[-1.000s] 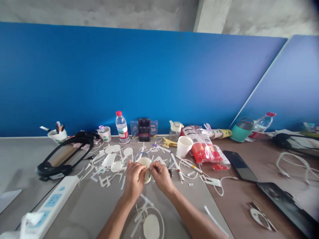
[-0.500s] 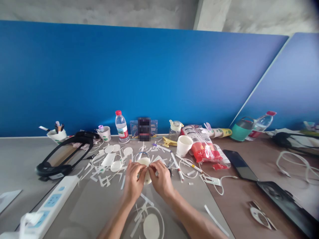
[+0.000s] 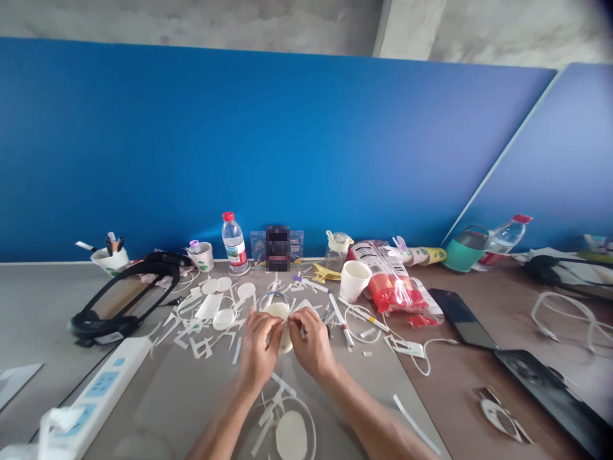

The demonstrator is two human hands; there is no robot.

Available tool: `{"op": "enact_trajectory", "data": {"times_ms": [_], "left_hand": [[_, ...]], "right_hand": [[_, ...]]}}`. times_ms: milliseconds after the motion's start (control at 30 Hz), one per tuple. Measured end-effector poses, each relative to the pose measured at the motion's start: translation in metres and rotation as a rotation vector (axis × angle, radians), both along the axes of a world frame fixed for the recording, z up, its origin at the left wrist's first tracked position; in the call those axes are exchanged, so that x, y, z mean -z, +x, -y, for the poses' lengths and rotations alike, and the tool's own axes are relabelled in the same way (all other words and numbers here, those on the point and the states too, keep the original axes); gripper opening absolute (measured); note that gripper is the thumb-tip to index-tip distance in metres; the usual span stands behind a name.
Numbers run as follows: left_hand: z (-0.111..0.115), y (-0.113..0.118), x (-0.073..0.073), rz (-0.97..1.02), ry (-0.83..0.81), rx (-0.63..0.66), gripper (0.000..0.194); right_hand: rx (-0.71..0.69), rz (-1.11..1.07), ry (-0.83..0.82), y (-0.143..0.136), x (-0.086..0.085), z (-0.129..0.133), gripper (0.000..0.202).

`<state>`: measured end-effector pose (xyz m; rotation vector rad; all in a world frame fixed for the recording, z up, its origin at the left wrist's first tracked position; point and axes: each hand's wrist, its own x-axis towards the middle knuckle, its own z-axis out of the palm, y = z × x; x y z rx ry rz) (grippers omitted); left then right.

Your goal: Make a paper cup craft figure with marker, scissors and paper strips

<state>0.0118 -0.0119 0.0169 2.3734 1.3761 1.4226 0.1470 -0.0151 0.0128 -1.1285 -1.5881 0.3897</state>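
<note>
My left hand [image 3: 261,342] and my right hand [image 3: 311,338] meet over the middle of the table. Between them is a cream-white paper cup [image 3: 286,345], mostly covered by my fingers. Thumbs and forefingers of both hands pinch close together at its near side; the exact spot they grip is hidden. Below my wrists lies a cut-out paper disc [image 3: 291,436], circled by a thin white ring, with paper strips [image 3: 272,412] beside it. More cut strips and discs [image 3: 223,319] are scattered to the left of my left hand.
A white paper cup [image 3: 355,281] stands right of my hands, near markers [image 3: 341,321] and a red-and-white plastic bag [image 3: 387,281]. A water bottle [image 3: 234,246] stands at the back. At left are a black headset frame [image 3: 129,300] and a power strip [image 3: 103,390]; phones [image 3: 460,317] lie right.
My fingers have shifted only slightly at the paper cup, the right hand a touch to the right. Everything else stays as it was.
</note>
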Motion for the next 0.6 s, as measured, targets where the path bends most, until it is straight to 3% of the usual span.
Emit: {"op": "enact_trajectory", "data": {"times_ms": [300,600], "left_hand": [[0.0003,-0.0030,0.0027,-0.205,0.181,-0.030,0.013],[0.0023,-0.0015,0.0019,-0.177,0.143,-0.004,0.014]], "right_hand": [[-0.012,-0.163,-0.299,0.0015,-0.0017,-0.0017,0.014],[-0.068,-0.248,-0.438,0.0033,-0.0019,-0.0068,0.011]]}}
